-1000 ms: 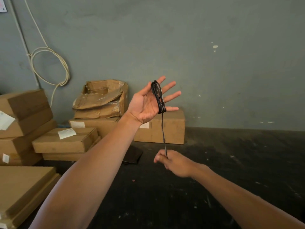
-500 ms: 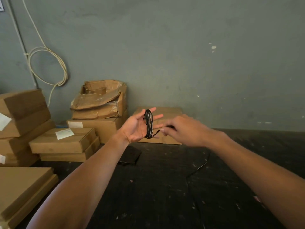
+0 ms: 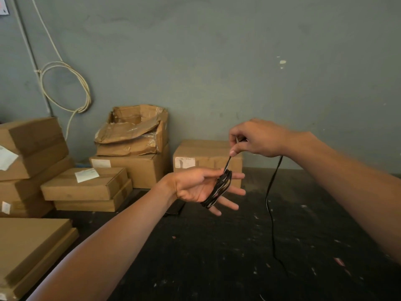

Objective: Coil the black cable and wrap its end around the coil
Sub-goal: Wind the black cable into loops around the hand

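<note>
A black cable is wound in several loops into a coil (image 3: 219, 189) around the fingers of my left hand (image 3: 201, 187), which is held palm up with the fingers spread. My right hand (image 3: 257, 139) is above and to the right of it, pinching the cable between thumb and fingers. A short taut stretch runs from that pinch down to the coil. The loose rest of the cable (image 3: 270, 205) hangs from under my right hand and trails down to the dark floor.
Cardboard boxes (image 3: 208, 157) are stacked along the grey wall and at the left (image 3: 84, 184). A torn open box (image 3: 132, 129) tops one stack. A white cable loop (image 3: 65, 88) hangs on the wall. The dark floor (image 3: 217, 257) lies below my arms.
My right hand rose from beside the coil to above it, pulling the cable up over my left fingers. My left hand tilted palm up and stayed about level.
</note>
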A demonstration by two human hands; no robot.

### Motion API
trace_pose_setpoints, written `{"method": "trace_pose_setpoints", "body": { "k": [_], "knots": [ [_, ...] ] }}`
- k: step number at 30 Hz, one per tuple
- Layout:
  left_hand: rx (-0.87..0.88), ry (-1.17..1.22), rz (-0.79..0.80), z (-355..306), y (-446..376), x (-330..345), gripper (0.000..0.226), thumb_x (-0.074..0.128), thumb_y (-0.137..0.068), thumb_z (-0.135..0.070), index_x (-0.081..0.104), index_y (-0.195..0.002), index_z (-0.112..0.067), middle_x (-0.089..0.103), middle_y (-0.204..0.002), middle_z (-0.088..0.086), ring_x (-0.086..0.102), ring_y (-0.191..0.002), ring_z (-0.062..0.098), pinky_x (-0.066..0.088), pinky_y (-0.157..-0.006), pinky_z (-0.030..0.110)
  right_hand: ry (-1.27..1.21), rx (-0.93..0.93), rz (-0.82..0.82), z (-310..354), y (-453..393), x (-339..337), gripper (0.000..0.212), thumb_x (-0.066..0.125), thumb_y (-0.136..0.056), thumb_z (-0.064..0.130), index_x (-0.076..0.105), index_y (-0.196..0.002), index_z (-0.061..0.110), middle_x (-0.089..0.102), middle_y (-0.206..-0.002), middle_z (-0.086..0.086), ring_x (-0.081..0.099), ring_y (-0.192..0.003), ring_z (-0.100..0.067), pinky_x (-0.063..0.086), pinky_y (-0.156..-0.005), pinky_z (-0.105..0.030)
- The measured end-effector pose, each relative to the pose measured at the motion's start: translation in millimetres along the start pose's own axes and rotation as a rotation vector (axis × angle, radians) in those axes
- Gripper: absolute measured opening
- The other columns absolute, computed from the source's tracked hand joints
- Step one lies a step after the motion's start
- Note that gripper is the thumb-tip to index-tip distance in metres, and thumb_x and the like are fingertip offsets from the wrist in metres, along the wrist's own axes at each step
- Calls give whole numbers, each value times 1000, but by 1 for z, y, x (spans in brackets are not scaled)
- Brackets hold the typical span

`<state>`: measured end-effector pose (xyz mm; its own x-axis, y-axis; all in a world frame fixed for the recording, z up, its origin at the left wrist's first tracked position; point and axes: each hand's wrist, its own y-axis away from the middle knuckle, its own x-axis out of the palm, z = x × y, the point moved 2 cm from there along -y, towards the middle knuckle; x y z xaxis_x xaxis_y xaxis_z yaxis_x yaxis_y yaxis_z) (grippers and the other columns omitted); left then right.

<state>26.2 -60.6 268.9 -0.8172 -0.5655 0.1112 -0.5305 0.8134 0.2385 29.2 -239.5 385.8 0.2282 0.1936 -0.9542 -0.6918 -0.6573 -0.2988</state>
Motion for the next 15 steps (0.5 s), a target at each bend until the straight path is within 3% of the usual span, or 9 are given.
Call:
{"method": "trace_pose_setpoints", "body": {
  "k": [3, 7, 11, 15],
  "knots": [
    [30, 31, 55, -3, 4, 7, 54, 33, -102, -44, 33, -154, -29, 36, -158, 15, 32, -142, 47, 32, -107, 59, -143, -3, 13, -14, 2, 13, 18, 66, -89, 38, 64, -88, 20, 61, -75, 6, 53, -72, -12, 37, -64, -32],
    [54, 70, 137, -1, 7, 9, 55, 31, -103, -43, 28, -155, -27, 29, -160, 15, 28, -142, 47, 29, -106, 64, -341, 28, 4, -32, 8, 39, 8, 62, -94, 27, 66, -90, 21, 65, -84, 7, 59, -82, -12, 45, -75, -35],
    [154, 131, 199, -10, 7, 15, 54, 29, -102, -42, 29, -155, -28, 36, -157, 13, 37, -139, 46, 26, -106, 67, -595, 59, -87, -31, 14, 64, 17, 54, -99, 17, 68, -95, 8, 69, -91, -13, 61, -84, -21, 48, -81, -37],
    [312, 186, 205, -31, 10, 17, 54, 26, -103, -40, 28, -155, -24, 43, -153, 14, 46, -134, 45, 22, -106, 70, -877, 160, -77, -15, 22, 105, 22, 47, -102, 20, 67, -104, 12, 68, -96, -8, 63, -87, -21, 54, -86, -45]
  ]
}}
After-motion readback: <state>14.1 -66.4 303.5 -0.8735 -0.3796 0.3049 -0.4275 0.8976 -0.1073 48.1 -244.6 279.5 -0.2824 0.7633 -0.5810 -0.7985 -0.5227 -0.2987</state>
